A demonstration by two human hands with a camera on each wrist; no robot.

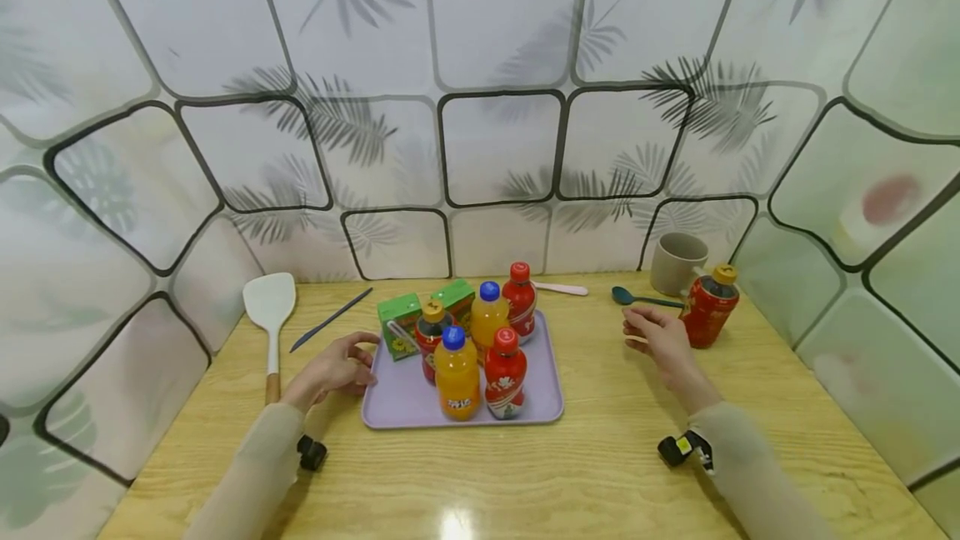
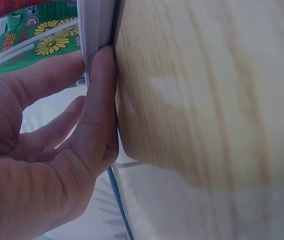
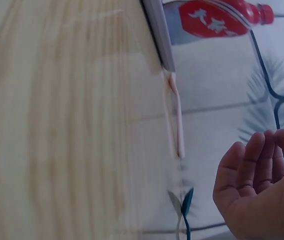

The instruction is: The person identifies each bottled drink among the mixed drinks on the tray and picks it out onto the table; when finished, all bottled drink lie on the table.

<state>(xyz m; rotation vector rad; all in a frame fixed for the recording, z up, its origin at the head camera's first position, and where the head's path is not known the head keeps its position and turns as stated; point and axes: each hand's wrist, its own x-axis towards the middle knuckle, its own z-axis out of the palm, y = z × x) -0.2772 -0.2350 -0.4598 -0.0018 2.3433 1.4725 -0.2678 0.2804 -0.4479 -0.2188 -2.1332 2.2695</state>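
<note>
Head view looks down; 2 wrist views share the tray (image 1: 400, 408).

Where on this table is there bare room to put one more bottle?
The table is bare between the tray and the right hand, and before the tray, between left sleeve and right sleeve. The tray's front-left corner is free, beside the front orange bottle. Crowded: the tray's middle and back, and the far right, around mug, teal spoon and yellow-capped bottle.
</note>
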